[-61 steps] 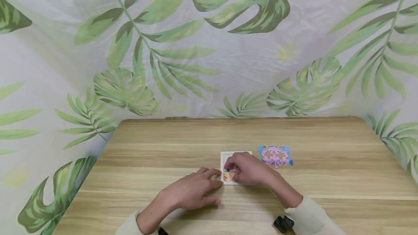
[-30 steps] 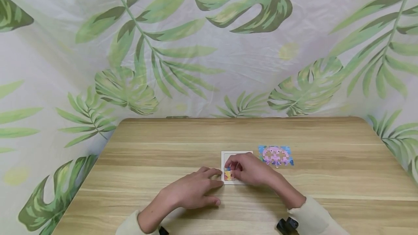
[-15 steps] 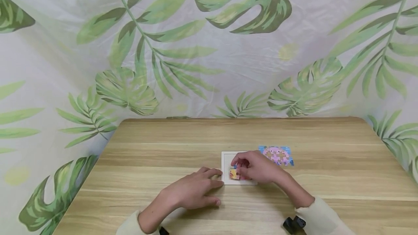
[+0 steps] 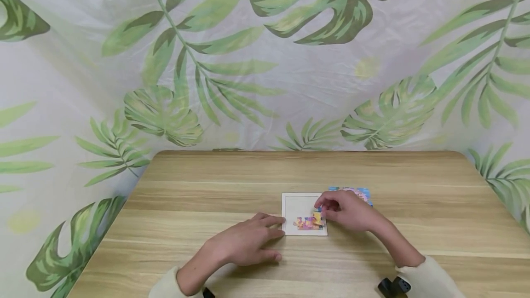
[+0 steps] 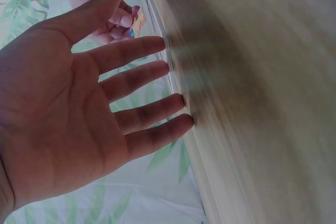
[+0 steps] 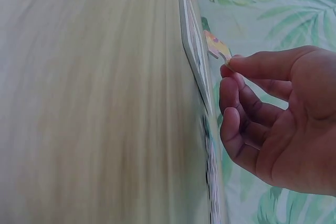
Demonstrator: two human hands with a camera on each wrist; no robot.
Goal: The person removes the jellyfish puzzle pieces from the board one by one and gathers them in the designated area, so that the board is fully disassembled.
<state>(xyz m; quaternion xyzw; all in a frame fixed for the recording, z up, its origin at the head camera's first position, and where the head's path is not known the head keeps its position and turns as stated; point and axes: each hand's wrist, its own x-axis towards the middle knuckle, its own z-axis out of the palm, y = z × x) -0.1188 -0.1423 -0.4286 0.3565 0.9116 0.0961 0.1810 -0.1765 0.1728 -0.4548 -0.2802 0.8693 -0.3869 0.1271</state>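
A white square puzzle tray (image 4: 299, 206) lies on the table. Pink and yellow puzzle pieces (image 4: 305, 224) sit along its lower part. My right hand (image 4: 349, 211) pinches a yellow puzzle piece (image 6: 216, 44) between thumb and index finger, with its other fingers curled. In the head view this piece overlaps the right end of the pieces in the tray; the right wrist view shows it raised above the tray surface. My left hand (image 4: 248, 242) lies with its fingers spread and nearly straight, fingertips (image 5: 161, 43) right at the tray's left edge.
A pink and blue jigsaw picture (image 4: 364, 193) lies behind my right hand, partly covered by it. The wooden table (image 4: 198, 169) ends at a leaf-patterned cloth (image 4: 232, 82). A black device (image 4: 393, 286) is by the right sleeve.
My right hand has moved rightward from the tray's lower left with the yellow puzzle piece pinched, uncovering pieces in the tray and covering more of the pink jigsaw. My left hand stays put.
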